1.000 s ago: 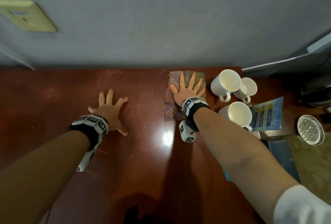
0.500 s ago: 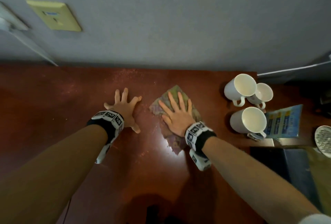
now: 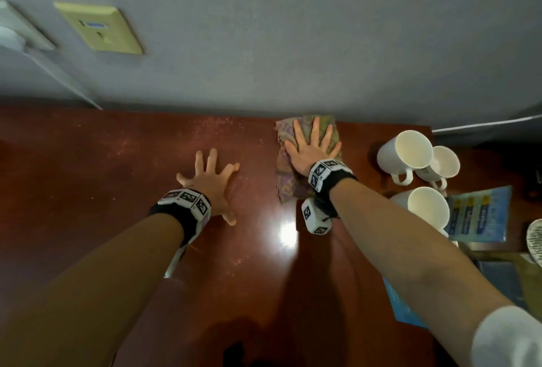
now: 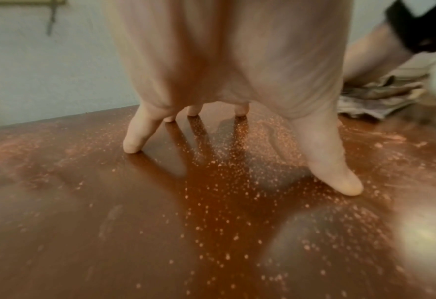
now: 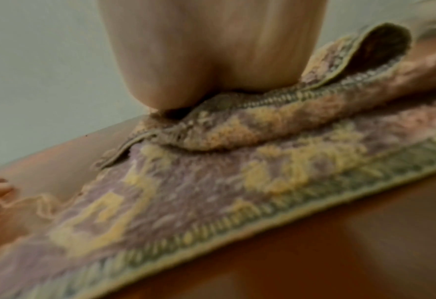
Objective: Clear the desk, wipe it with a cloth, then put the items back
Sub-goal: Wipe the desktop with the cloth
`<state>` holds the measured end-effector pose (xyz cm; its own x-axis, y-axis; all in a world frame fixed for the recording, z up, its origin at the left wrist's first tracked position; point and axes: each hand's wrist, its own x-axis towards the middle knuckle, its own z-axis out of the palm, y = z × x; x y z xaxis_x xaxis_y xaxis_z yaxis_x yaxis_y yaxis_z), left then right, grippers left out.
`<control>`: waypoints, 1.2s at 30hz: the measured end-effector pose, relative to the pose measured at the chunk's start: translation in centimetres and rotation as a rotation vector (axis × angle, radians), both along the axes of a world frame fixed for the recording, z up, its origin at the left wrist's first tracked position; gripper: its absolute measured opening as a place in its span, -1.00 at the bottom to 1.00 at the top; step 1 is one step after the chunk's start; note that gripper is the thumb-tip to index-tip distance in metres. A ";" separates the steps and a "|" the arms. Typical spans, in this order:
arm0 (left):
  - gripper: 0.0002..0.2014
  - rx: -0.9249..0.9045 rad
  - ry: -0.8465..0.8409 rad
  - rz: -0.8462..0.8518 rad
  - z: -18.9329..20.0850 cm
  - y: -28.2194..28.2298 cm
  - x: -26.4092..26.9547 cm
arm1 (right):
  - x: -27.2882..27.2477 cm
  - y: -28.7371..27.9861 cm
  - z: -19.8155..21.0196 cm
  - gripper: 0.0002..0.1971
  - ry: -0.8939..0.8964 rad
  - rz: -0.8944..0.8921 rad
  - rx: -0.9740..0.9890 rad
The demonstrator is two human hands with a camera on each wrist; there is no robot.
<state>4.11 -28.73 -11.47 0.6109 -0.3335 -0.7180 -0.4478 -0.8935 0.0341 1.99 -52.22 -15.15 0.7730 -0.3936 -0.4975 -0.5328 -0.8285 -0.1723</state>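
Observation:
A patterned purple and yellow cloth (image 3: 287, 167) lies folded on the reddish-brown desk (image 3: 117, 178), near the back edge by the wall. My right hand (image 3: 312, 146) lies flat on it with straight spread fingers, pressing it down. In the right wrist view the cloth (image 5: 212, 192) fills the frame under the palm (image 5: 212, 50), one fold lifted at its far right. My left hand (image 3: 209, 181) stands on the bare desk to the left, fingers spread, fingertips (image 4: 132, 146) touching the dusty surface (image 4: 212, 202). It holds nothing.
Three white mugs (image 3: 407, 152) stand together at the desk's right end, beside a blue leaflet (image 3: 475, 214). A round metal mesh object (image 3: 535, 243) shows at the right border. A yellow wall plate (image 3: 99, 27) sits on the grey wall. Pale dust specks cover the desk's left part.
My right hand has pushed the cloth away from me and to the right, up to the back edge near the wall. The left hand has stayed planted on the desk.

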 end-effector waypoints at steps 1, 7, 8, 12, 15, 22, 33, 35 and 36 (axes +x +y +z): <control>0.31 -0.004 0.000 0.007 -0.1 0.0 0.0 | 1.0 0.3 -0.1 -0.39 0.000 0.018 -0.004; 0.29 -0.025 0.002 0.027 -0.1 0.0 -0.1 | 1.0 2.9 -0.8 -0.34 -0.039 0.171 -0.070; 0.29 -0.030 0.004 0.025 -0.1 0.1 -0.1 | 0.2 3.5 -0.8 -0.33 -0.047 0.208 -0.073; 0.30 -0.020 -0.006 0.004 0.0 0.3 -0.3 | -6.0 6.3 -0.5 -0.33 -0.011 0.386 -0.073; 0.29 -0.021 -0.014 0.002 0.3 0.3 -0.4 | -12.3 7.6 -0.1 -0.29 0.063 0.499 -0.037; 0.29 -0.033 -0.026 -0.011 0.2 0.6 -0.4 | -12.3 4.4 0.2 -0.42 0.047 0.265 0.028; 0.16 -0.079 -0.164 0.054 -0.9 5.8 -1.7 | 3.0 3.2 0.2 -0.33 0.050 0.186 -0.013; 0.17 -0.079 -0.161 0.071 -0.8 6.4 -1.7 | 2.7 4.0 0.2 -0.34 0.040 0.238 -0.030; 0.17 -0.077 -0.160 0.077 -0.8 6.7 -1.8 | 2.2 4.5 0.1 -0.35 0.028 0.275 -0.038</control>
<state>2.35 -22.05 -12.22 0.7410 -0.3318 -0.5838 -0.3834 -0.9228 0.0378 4.19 -47.71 -15.04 0.8394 -0.1896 -0.5094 -0.2911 -0.9483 -0.1266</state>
